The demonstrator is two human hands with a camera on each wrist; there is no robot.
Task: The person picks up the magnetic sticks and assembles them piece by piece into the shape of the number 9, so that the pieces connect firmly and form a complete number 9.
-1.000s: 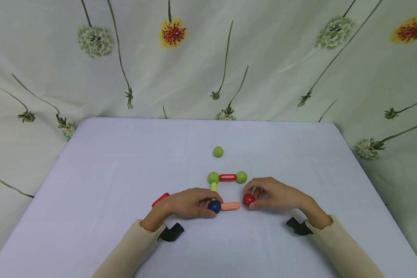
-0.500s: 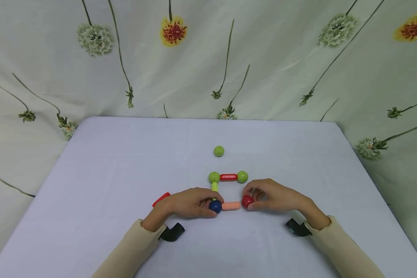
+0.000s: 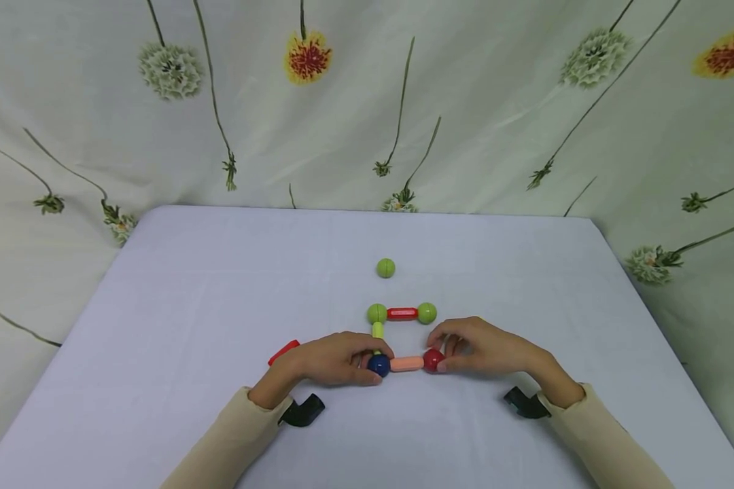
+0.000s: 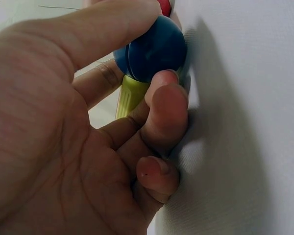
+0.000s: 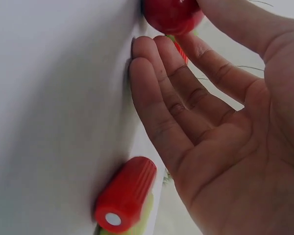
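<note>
In the head view my left hand [image 3: 345,358] pinches a blue ball [image 3: 378,365] between thumb and fingers. A yellow-green rod [image 3: 377,330] runs from that ball to a green ball [image 3: 376,313], and a salmon rod [image 3: 407,363] sticks out to its right. My right hand [image 3: 480,348] grips a red ball [image 3: 432,360] right at the salmon rod's free end. A red rod [image 3: 402,314] joins the corner green ball to a second green ball [image 3: 427,313]. In the left wrist view, the thumb lies over the blue ball [image 4: 157,51].
One loose green ball [image 3: 386,267] lies farther back on the white-covered table [image 3: 232,272]. Another red rod [image 3: 283,352] is partly hidden behind my left wrist. The right wrist view has a red ridged rod [image 5: 125,196] with a pale round end, near the little finger. A flowered cloth [image 3: 477,88] hangs behind.
My right hand has moved slightly left with the red ball, closing the gap to the salmon rod's end. My left hand has kept its grip on the blue ball.
</note>
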